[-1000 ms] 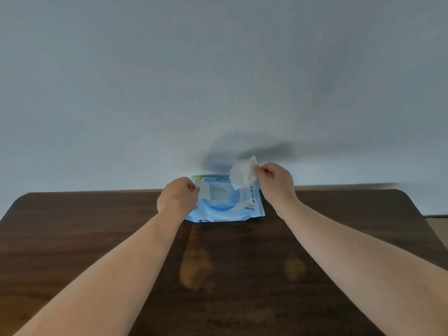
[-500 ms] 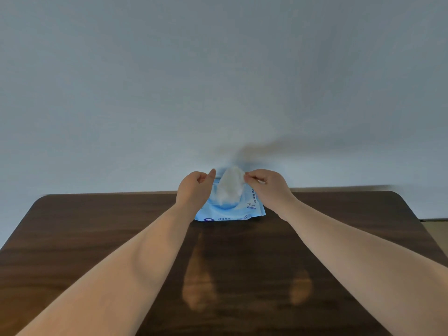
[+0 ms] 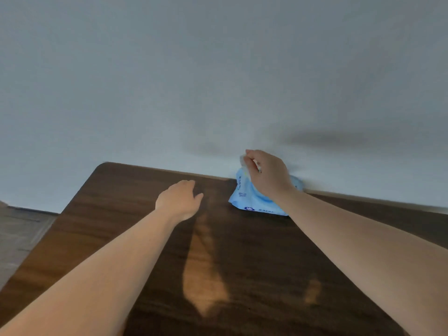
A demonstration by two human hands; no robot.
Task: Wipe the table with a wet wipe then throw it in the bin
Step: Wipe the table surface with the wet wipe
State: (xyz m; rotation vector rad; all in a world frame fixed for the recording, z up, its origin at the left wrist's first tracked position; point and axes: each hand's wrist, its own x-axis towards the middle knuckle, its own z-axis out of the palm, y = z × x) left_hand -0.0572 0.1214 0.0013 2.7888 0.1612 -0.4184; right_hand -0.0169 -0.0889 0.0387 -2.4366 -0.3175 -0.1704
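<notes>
The right hand (image 3: 268,174), right of centre, is pinched closed on a white wet wipe (image 3: 242,159) above the blue wipe pack (image 3: 244,198) at the table's (image 3: 121,214) far edge. The left hand (image 3: 178,200), centre frame, hovers loosely open, empty. Bare wood fills the lower frame.

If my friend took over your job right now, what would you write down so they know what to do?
Left hand: open, empty, above the table.
Right hand: over the blue pack at the table's far edge, its grip pinched on a bit of white wipe.
Done: a wipe is in hand.
Left: wipe the table, then bin the wipe. No bin is in view, so look for it.
</notes>
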